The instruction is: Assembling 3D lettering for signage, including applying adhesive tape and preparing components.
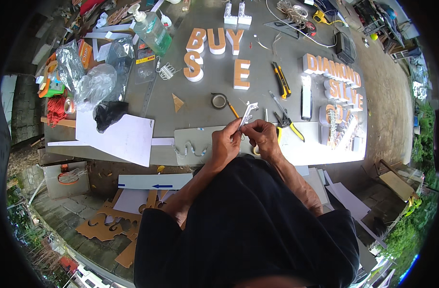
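Note:
Near the table's front edge, my left hand (225, 145) grips a small white letter-shaped piece (249, 111) that tilts up and away from me. My right hand (263, 137) is closed in a pinch at the lower end of this piece; whatever is between its fingertips is too small to make out. Just left of my hands, a wavy string of small light modules (190, 150) lies on a grey board (207, 136). Beyond my hands are a pencil (233, 111) and a roll of black tape (219, 101). Yellow-handled pliers (295, 130) lie beside my right hand.
Cardboard-faced block letters (216, 42) stand farther back, with more letters (332, 67) at the right. A yellow utility knife (281, 80) lies between. A green pump bottle (154, 33), plastic bags (98, 81) and a white sheet (126, 139) occupy the left. Cardboard offcuts (102, 223) lie below the table.

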The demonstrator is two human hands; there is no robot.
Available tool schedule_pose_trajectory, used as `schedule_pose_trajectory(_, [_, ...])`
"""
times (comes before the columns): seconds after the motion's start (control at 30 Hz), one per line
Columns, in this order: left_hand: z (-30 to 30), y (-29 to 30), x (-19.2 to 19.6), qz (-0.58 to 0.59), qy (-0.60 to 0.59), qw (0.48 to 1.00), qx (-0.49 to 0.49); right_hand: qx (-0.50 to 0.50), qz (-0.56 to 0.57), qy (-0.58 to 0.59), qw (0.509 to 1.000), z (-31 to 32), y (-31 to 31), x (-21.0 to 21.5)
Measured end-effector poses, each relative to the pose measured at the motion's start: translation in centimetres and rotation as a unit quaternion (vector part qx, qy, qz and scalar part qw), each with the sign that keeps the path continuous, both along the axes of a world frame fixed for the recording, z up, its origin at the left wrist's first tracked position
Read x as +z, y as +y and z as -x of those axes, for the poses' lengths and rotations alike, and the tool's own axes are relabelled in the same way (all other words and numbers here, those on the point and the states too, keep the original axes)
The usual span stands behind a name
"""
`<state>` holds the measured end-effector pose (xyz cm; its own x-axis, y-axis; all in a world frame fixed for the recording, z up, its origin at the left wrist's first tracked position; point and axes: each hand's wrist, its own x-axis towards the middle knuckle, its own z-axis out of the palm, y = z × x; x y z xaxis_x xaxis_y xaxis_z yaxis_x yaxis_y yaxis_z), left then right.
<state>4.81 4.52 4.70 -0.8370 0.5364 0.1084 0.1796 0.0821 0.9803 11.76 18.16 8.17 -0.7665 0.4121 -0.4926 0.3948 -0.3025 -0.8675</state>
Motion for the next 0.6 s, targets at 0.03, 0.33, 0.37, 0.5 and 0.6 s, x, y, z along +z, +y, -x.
schedule_pose_trajectory(0.03, [-0.1,0.0,-0.1,0.011,-0.001,1.0,0.001,-0.002,0.001,0.001,1.0,-0.1,0.1,-0.4])
schedule_pose_trajectory(0.33, [1.7,0.3,1.1,-0.076,-0.18,0.978,-0.075,0.014,-0.066,0.017,0.998,0.7,0.7,0.5])
schedule_pose_trajectory(0.37, [2.1,0.5,1.5,-0.112,-0.218,0.967,-0.076,0.024,-0.096,0.029,0.995,0.8,1.0,0.4])
schedule_pose_trajectory(0.5, [3.1,0.5,1.1,-0.143,-0.342,0.928,-0.046,0.066,-0.28,0.079,0.955,0.0,1.2,1.2])
schedule_pose_trajectory(0.6, [3.1,0.0,0.8,-0.15,-0.359,0.92,-0.034,0.165,-0.419,0.153,0.88,-0.9,0.9,1.4])
